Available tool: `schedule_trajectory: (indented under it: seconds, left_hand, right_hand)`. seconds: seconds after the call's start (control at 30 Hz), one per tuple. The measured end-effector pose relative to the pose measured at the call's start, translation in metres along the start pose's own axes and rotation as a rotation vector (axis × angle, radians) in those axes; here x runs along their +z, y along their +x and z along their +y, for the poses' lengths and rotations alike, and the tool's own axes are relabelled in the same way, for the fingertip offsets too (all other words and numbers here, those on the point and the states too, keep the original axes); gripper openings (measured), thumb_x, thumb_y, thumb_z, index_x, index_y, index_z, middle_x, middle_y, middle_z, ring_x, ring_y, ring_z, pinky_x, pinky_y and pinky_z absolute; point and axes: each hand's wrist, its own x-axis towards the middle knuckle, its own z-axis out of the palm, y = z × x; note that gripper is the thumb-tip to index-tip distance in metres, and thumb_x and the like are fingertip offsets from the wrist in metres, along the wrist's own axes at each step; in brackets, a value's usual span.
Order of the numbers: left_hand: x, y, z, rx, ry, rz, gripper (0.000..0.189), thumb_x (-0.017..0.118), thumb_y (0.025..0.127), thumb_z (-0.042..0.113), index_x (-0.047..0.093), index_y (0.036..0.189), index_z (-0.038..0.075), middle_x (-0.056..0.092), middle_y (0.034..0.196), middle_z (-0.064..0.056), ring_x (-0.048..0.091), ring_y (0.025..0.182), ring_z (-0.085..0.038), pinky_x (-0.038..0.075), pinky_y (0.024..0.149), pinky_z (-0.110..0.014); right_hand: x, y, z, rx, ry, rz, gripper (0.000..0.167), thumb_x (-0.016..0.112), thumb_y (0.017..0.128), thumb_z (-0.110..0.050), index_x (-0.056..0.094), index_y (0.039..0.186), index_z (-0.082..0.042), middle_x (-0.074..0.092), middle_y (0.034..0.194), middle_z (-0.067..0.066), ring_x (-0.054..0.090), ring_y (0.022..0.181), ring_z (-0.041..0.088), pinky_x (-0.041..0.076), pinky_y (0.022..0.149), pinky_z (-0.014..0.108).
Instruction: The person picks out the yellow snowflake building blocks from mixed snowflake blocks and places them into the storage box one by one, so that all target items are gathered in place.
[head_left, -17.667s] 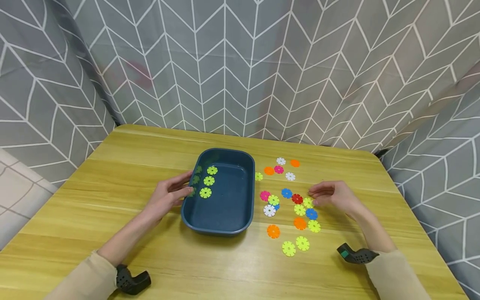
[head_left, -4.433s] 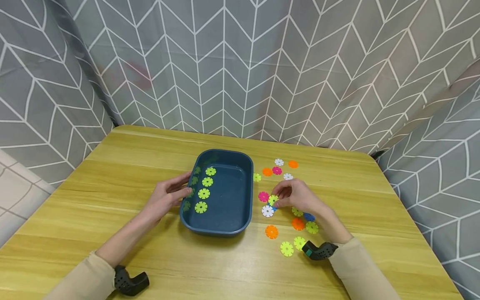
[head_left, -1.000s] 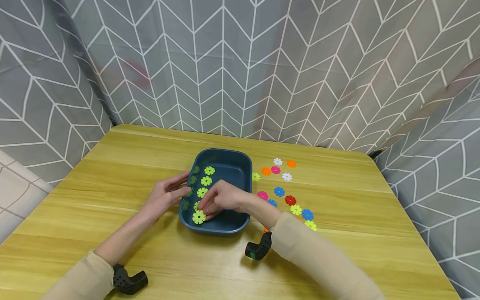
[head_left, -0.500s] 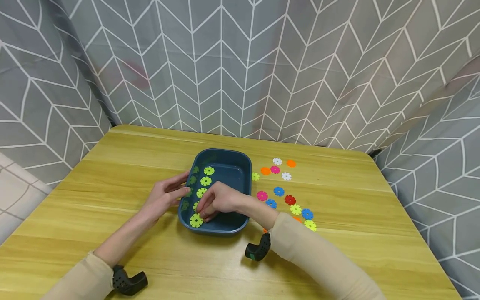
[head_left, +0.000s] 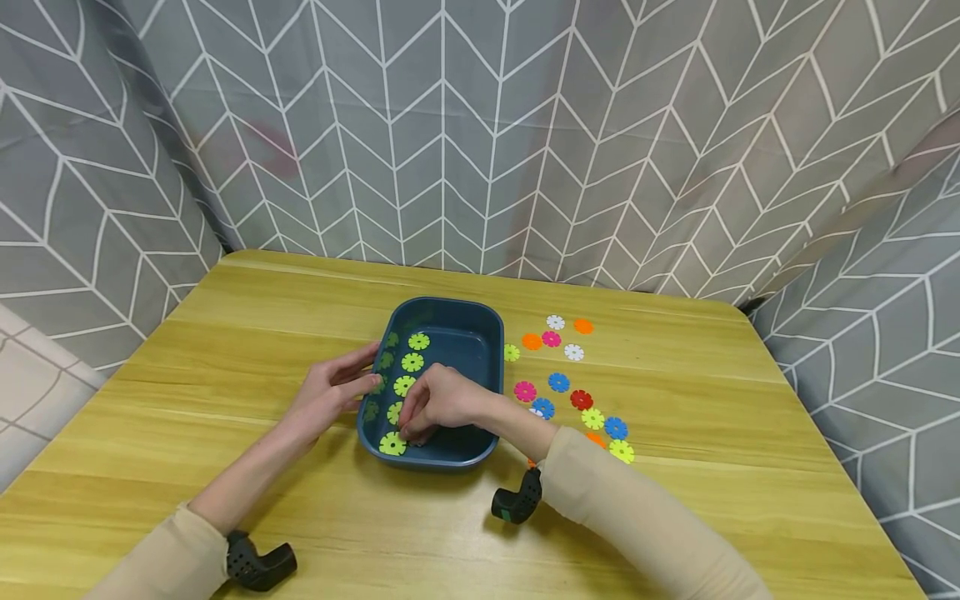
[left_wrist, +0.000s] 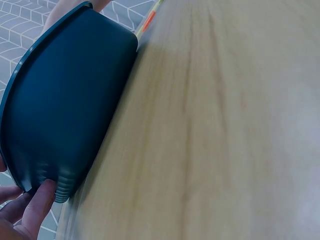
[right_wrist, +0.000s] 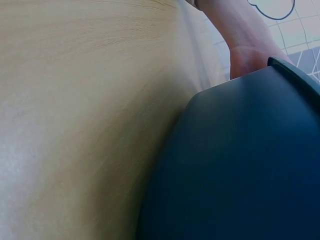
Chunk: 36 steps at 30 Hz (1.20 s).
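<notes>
My left hand (head_left: 330, 392) holds the left side of a dark blue plastic basin (head_left: 495, 321), thumb at the rim. In the left wrist view its fingers (left_wrist: 40, 207) lie against the basin's outer wall (left_wrist: 65, 100). My right hand (head_left: 442, 400) reaches inside with bent fingers, fingertips right at the edge of a yellow-green snowflake disc (head_left: 392, 443) near the basin's front-left corner; I cannot tell whether they still pinch it. Several matching discs (head_left: 412, 362) form a row behind it along the left wall. The right wrist view shows the basin's outside (right_wrist: 235, 165) and my left forearm (right_wrist: 240, 35).
Right of the basin lie loose discs: a red disc (head_left: 581, 400), a blue disc (head_left: 616, 428), a pink disc (head_left: 525, 391), a white disc (head_left: 573, 352), orange and yellow-green ones. My right forearm covers some. A patterned curtain (head_left: 465, 142) hangs behind the wooden table (head_left: 262, 308).
Since 4.4 s ago my right hand has brought a yellow-green disc from the table to the row's front end. Over the last second that disc slid toward the corner; the fingertips then shifted slightly right.
</notes>
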Motion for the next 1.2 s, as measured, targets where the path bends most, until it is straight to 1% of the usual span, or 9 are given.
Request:
schedule_trajectory:
  seconds: [0.1,0.37,0.63,0.93,1.07,1.2]
  left_hand:
    - [-0.0001,-0.0001,0.0003,0.001,-0.001,0.001,0.062,0.062,0.099,0.021,0.038,0.154,0.008,0.043,0.154,-0.021,0.052,0.13,-0.039,0.057,0.089,-0.038]
    - [0.0002,-0.0009,0.0011,-0.002,-0.002,0.004,0.062,0.062,0.098,0.021,0.038,0.154,0.008,0.043,0.153,-0.021,0.052,0.131,-0.039,0.057,0.089,-0.039]
    - [0.0011,0.0002,0.0002,-0.004,0.001,0.002,0.061,0.061,0.099,0.02,0.039,0.154,0.007,0.044,0.153,-0.021,0.053,0.129,-0.04,0.057,0.088,-0.037]
    - [0.002,0.0025,-0.0017,-0.007,-0.022,-0.001,0.06,0.061,0.098,0.017,0.039,0.153,0.005,0.044,0.153,-0.022,0.053,0.13,-0.041,0.058,0.086,-0.033]
    - [0.0018,0.0022,-0.0012,-0.009,-0.026,0.003,0.059,0.061,0.098,0.016,0.04,0.153,0.006,0.044,0.153,-0.021,0.053,0.13,-0.041,0.058,0.087,-0.033]
    - [0.0013,0.0011,-0.001,-0.005,-0.01,0.002,0.06,0.061,0.098,0.018,0.04,0.153,0.006,0.044,0.153,-0.021,0.053,0.13,-0.041,0.057,0.088,-0.034]
  right_hand:
    - [0.0002,-0.0001,-0.0004,0.003,-0.009,0.004,0.003,0.08,0.082,-0.002,0.077,0.084,-0.002,0.075,0.075,0.012,0.071,0.064,0.017,0.061,0.067,0.031]
    - [-0.0001,-0.0016,-0.002,0.017,0.007,0.027,0.004,0.08,0.082,-0.002,0.077,0.084,-0.001,0.075,0.075,0.011,0.072,0.065,0.018,0.061,0.067,0.031]
    - [-0.0002,-0.0028,-0.0014,0.036,0.055,0.072,0.006,0.08,0.081,0.001,0.076,0.085,0.003,0.075,0.077,0.014,0.074,0.067,0.021,0.062,0.069,0.037]
    - [-0.0027,-0.0023,-0.0015,0.013,0.115,0.077,0.009,0.079,0.082,0.001,0.075,0.089,0.005,0.076,0.079,0.015,0.074,0.068,0.022,0.062,0.069,0.036]
    - [-0.0043,-0.0017,-0.0026,-0.003,0.143,0.094,0.011,0.078,0.083,0.0,0.074,0.092,0.006,0.076,0.08,0.014,0.074,0.072,0.024,0.062,0.071,0.035]
    - [-0.008,-0.005,-0.008,-0.024,0.168,0.103,0.016,0.077,0.085,-0.001,0.073,0.098,0.008,0.076,0.085,0.015,0.075,0.077,0.026,0.061,0.075,0.036]
